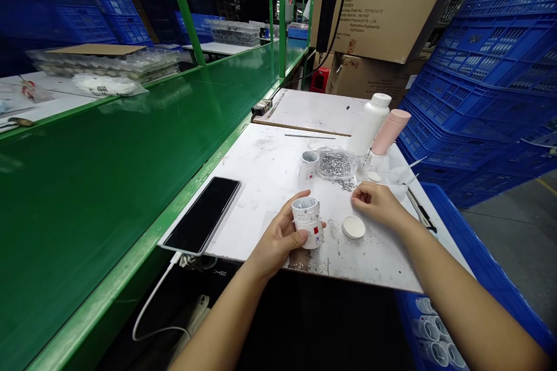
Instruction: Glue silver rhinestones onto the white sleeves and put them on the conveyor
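Note:
My left hand (282, 237) is wrapped round a white plastic cylinder (307, 226) with a small red mark, its open end tilted up, above the table's front edge. My right hand (376, 202) rests on the table near the small pile of loose metal bits (346, 185); its fingers are pinched together, and whatever they hold is too small to make out. Just below that hand lies a round white cap (353, 227). Farther back, a second white cylinder (308, 166) stands beside a clear bag of small silvery parts (335, 163).
A phone (202, 214) with a white cable lies at the table's left, along the green conveyor belt (130, 151). A white bottle (369, 124) and a pink bottle (390, 132) stand at the back right. Blue crates (487, 69) and a cardboard box (383, 6) rise behind them.

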`<state>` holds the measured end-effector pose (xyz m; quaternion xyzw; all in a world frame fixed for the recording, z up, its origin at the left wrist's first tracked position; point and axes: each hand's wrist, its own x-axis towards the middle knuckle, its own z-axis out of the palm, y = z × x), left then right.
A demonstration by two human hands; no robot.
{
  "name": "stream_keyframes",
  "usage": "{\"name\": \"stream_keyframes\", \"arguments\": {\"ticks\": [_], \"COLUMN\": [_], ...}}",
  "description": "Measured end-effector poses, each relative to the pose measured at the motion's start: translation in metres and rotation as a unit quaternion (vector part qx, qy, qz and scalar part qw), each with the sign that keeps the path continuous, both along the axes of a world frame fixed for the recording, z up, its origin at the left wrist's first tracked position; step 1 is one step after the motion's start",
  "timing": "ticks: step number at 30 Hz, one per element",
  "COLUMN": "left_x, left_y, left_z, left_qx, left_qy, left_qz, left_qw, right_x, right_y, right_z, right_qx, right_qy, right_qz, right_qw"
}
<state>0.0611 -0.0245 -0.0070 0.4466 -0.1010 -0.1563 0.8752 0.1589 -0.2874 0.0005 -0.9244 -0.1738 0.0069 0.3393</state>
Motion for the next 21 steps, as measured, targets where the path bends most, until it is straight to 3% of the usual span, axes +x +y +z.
{"name": "stream_keyframes", "arguments": {"ticks": [3, 6, 10, 21], "left_x": [-0.001, -0.002, -0.001, 0.002], "left_y": [0.000, 0.000, -0.002, -0.003], "left_z": [0.000, 0.001, 0.001, -0.002], "left_qx": [0.002, -0.003, -0.017, 0.008], "left_qy": [0.000, 0.001, -0.003, 0.008], "left_qz": [0.002, -0.001, -0.004, 0.026], "left_qw": [1.000, 1.000, 1.000, 1.000], "right_x": [-0.007, -0.018, -0.034, -0.044], "right_y": [-0.002, -0.003, 0.000, 0.002], "right_z": [0.008, 0.013, 0.013, 0.013], "right_qx": [0.068, 0.090, 0.052, -0.051], "right_qy": [0.053, 0.023, -0.032, -0.044], "right_qz": [0.027, 0.083, 0.121, 0.151], "right_qw": [0.996, 0.992, 0.991, 0.986]}}
